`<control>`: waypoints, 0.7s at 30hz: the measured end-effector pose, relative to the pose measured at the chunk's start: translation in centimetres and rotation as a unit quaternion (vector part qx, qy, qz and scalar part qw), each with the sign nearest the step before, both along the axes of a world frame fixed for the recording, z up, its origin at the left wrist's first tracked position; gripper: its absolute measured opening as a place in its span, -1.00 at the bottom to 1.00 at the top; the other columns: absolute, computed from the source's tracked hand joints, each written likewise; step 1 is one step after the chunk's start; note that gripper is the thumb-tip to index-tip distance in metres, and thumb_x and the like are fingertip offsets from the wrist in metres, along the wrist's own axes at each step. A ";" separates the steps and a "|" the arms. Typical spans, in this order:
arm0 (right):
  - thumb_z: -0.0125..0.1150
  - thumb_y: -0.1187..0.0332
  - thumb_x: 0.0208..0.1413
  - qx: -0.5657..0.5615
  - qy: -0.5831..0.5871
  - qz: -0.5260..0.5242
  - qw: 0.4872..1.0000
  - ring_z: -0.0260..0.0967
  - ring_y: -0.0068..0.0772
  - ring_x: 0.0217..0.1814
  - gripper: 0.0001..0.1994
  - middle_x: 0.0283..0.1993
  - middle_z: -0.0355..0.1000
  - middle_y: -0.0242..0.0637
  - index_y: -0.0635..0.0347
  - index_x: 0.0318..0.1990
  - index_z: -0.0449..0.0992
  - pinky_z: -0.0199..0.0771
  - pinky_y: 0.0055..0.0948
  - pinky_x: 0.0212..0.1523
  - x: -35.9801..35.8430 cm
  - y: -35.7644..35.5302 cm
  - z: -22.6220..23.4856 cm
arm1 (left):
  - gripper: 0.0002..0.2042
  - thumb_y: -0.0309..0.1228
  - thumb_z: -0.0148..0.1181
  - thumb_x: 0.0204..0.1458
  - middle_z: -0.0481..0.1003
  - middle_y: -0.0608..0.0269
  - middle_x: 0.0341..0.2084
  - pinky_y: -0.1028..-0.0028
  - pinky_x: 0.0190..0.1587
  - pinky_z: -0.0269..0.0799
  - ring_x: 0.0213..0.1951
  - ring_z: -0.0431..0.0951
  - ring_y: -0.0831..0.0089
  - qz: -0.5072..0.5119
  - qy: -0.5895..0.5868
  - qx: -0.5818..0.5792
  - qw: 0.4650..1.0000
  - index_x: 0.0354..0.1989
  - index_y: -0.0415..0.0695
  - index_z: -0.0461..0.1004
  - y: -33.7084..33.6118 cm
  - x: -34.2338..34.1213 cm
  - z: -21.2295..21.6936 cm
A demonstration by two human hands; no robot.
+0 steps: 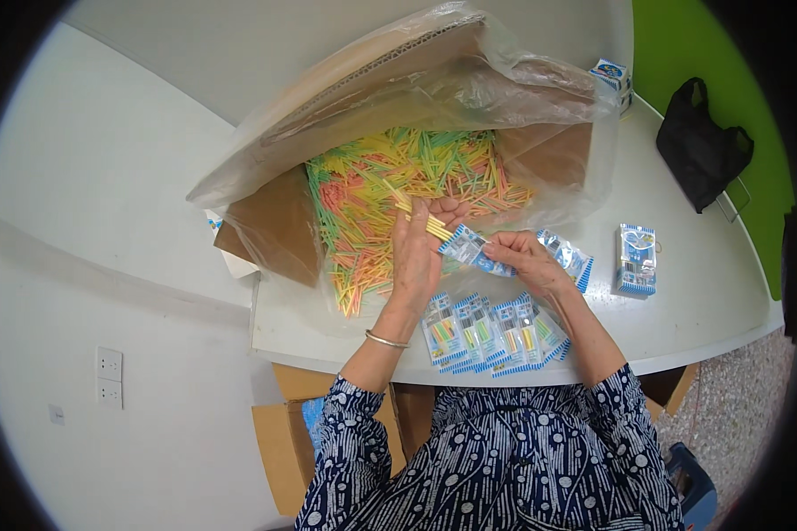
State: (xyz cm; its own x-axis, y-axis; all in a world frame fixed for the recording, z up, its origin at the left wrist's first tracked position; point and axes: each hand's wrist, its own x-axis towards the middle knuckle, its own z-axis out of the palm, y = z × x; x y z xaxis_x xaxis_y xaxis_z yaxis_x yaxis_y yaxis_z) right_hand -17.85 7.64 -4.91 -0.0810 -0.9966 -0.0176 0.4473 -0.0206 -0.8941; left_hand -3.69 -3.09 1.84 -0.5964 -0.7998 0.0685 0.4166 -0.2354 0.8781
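Several thin yellow sticks (436, 227) are pinched in my left hand (410, 257), their lower ends at the mouth of a small clear-and-blue plastic packet (466, 248). My right hand (530, 260) grips that packet by its other end. Whether the stick ends are inside it, I cannot tell. Just beyond my hands, an open cardboard box (545, 159) lined with clear plastic holds a heap of green, yellow, orange and pink sticks (363, 212). Packets with coloured sticks inside (478, 332) lie overlapping at the table's near edge. More blue-and-white packets (568, 258) lie beside my right hand.
A stack of packets (636, 257) stands on the white table (700, 310) to the right. Behind are a blue-and-white bundle (613, 73) and a black bag (704, 146). Below the table sit an open carton (279, 447) on the left and a blue plastic object (695, 487) on the right.
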 end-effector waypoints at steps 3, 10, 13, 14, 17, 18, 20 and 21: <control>0.20 0.28 0.14 -0.015 -0.008 0.008 1.000 0.27 -0.80 -0.34 -0.82 -0.37 0.46 -0.55 0.22 -0.29 0.55 0.21 -0.72 -0.27 -0.2 -0.1 -0.5 | -0.78 -0.24 -0.13 0.27 0.45 -0.07 -0.17 0.23 0.06 0.42 -0.03 0.49 0.16 0.015 -0.017 -0.009 1.000 -0.26 -0.17 0.22 0.7 -0.1 0.0; 0.20 0.28 0.14 -0.011 -0.028 -0.001 1.000 0.27 -0.81 -0.33 -0.83 -0.36 0.46 -0.56 0.20 -0.27 0.54 0.20 -0.73 -0.26 0.0 0.1 -0.5 | -0.76 -0.21 -0.12 0.27 0.43 -0.03 -0.05 0.34 0.10 0.35 0.02 0.45 0.32 -0.001 -0.085 -0.068 0.994 -0.20 -0.16 0.26 1.9 0.1 -0.4; 0.21 0.27 0.13 -0.002 -0.028 -0.008 1.000 0.27 -0.81 -0.32 -0.82 -0.35 0.46 -0.56 0.20 -0.25 0.54 0.20 -0.73 -0.25 0.1 0.1 -0.5 | -0.74 -0.20 -0.12 0.27 0.42 0.03 0.00 0.40 0.11 0.28 0.02 0.41 0.44 -0.024 -0.145 -0.096 0.985 -0.19 -0.16 0.31 2.1 0.5 -0.8; 0.21 0.26 0.13 -0.013 -0.023 -0.010 1.000 0.27 -0.81 -0.32 -0.81 -0.35 0.46 -0.56 0.20 -0.25 0.54 0.21 -0.73 -0.26 0.0 0.0 -0.8 | -0.74 -0.20 -0.13 0.27 0.41 0.06 0.01 0.42 0.11 0.26 0.00 0.41 0.47 -0.037 -0.134 -0.090 0.986 -0.17 -0.16 0.33 2.1 0.5 -0.7; 0.20 0.26 0.14 -0.024 -0.017 -0.013 0.999 0.29 -0.81 -0.30 -0.80 -0.33 0.46 -0.54 0.21 -0.21 0.53 0.25 -0.74 -0.27 0.0 -0.1 -0.9 | -0.69 -0.20 -0.15 0.28 0.42 0.17 -0.06 0.49 0.06 0.25 -0.06 0.39 0.54 -0.049 -0.138 -0.131 0.980 -0.05 -0.20 0.33 1.9 0.8 -0.9; 0.20 0.26 0.14 -0.023 -0.017 -0.012 1.000 0.31 -0.81 -0.29 -0.78 -0.32 0.46 -0.54 0.22 -0.18 0.53 0.28 -0.74 -0.27 0.1 -0.1 -0.8 | -0.63 -0.19 -0.16 0.29 0.44 0.26 -0.14 0.53 0.01 0.27 -0.10 0.38 0.59 -0.048 -0.154 -0.176 0.971 0.05 -0.24 0.32 1.7 1.0 -0.9; 0.19 0.26 0.15 -0.026 -0.025 -0.023 0.999 0.32 -0.80 -0.28 -0.76 -0.29 0.47 -0.53 0.23 -0.14 0.51 0.30 -0.73 -0.26 0.3 -0.1 -0.2 | -0.65 -0.22 -0.11 0.27 0.43 0.25 -0.14 0.52 0.01 0.27 -0.10 0.38 0.58 -0.044 -0.152 -0.203 0.966 0.04 -0.25 0.33 1.5 1.3 -0.8; 0.18 0.26 0.15 -0.029 -0.033 -0.033 0.998 0.34 -0.78 -0.27 -0.74 -0.27 0.47 -0.51 0.24 -0.10 0.50 0.33 -0.73 -0.25 0.5 -0.2 0.0 | -0.67 -0.25 -0.06 0.25 0.43 0.24 -0.13 0.51 0.01 0.28 -0.09 0.39 0.57 -0.041 -0.149 -0.230 0.961 0.02 -0.26 0.33 1.4 1.4 -0.7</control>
